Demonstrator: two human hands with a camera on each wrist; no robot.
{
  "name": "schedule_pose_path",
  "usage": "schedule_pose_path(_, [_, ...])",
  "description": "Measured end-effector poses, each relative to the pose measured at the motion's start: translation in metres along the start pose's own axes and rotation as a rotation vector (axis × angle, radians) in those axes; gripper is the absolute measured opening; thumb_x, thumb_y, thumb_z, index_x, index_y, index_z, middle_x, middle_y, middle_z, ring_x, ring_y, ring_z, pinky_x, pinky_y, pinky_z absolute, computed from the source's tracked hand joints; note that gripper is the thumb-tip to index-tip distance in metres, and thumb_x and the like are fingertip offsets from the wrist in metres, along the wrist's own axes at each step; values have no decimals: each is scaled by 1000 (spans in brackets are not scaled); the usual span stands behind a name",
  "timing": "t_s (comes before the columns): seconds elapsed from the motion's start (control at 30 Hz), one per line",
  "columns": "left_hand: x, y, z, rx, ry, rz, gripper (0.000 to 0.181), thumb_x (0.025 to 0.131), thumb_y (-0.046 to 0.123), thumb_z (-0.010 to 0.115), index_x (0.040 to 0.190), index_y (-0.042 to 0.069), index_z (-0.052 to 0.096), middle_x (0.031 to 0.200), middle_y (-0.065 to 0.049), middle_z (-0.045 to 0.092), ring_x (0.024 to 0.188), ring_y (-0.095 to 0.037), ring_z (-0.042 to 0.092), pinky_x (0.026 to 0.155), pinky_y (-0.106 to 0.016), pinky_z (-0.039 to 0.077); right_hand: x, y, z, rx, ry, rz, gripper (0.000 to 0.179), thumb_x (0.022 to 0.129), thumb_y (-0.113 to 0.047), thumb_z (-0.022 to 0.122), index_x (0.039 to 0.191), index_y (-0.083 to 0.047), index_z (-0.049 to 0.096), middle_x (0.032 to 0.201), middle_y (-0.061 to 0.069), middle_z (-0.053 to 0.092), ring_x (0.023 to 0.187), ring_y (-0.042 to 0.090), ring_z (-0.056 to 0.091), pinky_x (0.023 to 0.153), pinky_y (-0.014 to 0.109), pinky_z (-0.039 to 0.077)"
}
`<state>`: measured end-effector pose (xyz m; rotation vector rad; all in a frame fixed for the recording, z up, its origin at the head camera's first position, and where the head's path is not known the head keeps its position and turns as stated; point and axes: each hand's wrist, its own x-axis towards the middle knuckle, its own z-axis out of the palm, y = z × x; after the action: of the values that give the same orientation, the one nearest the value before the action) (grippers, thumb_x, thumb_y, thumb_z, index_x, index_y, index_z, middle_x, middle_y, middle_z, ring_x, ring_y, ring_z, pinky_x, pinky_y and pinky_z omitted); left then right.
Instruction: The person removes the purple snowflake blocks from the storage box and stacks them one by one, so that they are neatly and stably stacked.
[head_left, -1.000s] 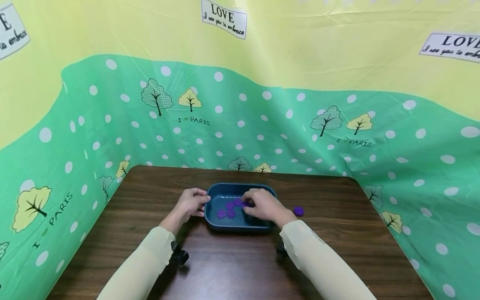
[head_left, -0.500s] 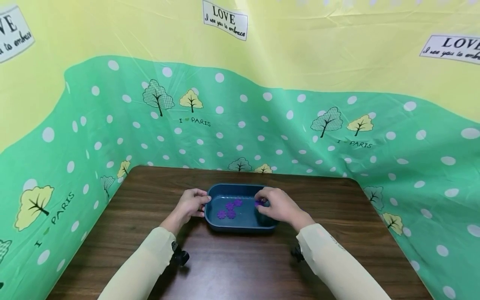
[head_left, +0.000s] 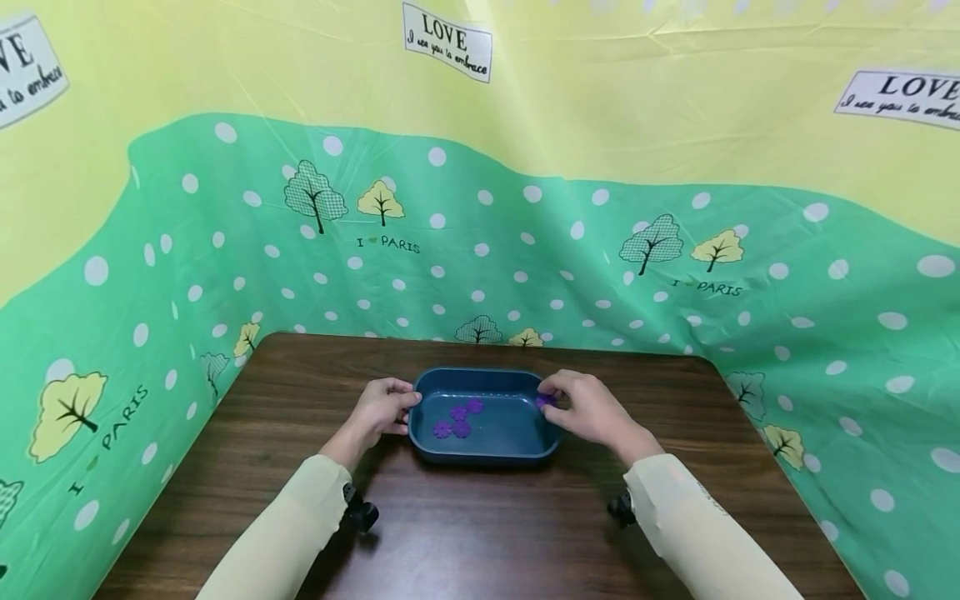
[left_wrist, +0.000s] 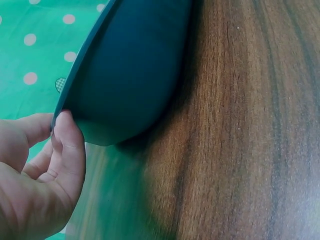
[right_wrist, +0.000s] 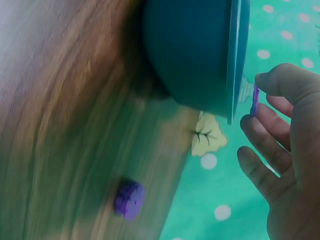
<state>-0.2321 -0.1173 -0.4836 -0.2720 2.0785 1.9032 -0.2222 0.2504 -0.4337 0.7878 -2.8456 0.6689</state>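
My left hand (head_left: 381,408) pinches the rim at the left end of a dark blue oblong tray (head_left: 487,458); in the left wrist view its thumb and fingers grip that rim (left_wrist: 75,75). Several small purple flower-shaped pieces (head_left: 461,428) lie flat on the tray's floor, left of the middle. At the right end, my right hand (head_left: 588,408) pinches another purple piece (right_wrist: 255,100) between thumb and finger. In the right wrist view this piece is edge-on, above the tray's rim. A thicker purple piece, perhaps a stack (right_wrist: 129,200), sits on the table beyond that end, hidden in the head view.
The tray stands on a dark wood-grain table (head_left: 480,533) toward its far edge. Behind and beside the table hangs a green and yellow printed cloth (head_left: 480,225). Dark wrist cameras (head_left: 360,512) are on both wrists.
From inside the tray, my right hand has moved right and lifted a purple piece to the right rim. The purple thing on the table has become hidden behind it. My left hand stays put.
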Motion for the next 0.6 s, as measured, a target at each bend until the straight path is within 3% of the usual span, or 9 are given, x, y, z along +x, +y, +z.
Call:
schedule_pose_path(0.33, [0, 0, 0, -6, 1, -3, 34, 99, 14, 69, 128, -1, 60, 93, -18, 64, 72, -23, 61, 57, -32, 60, -16, 27, -11, -16, 50, 30, 20, 88, -15, 78, 108, -12, 74, 102, 2, 72, 93, 22, 68, 80, 42, 59])
schedule_pose_path(0.6, [1, -1, 0, -12, -5, -1, 35, 99, 14, 69, 129, -2, 60, 92, -18, 64, 71, -22, 61, 56, -31, 60, -31, 49, -12, -54, 32, 89, 21, 88, -15, 78, 109, -10, 74, 103, 4, 71, 94, 24, 67, 82, 46, 58])
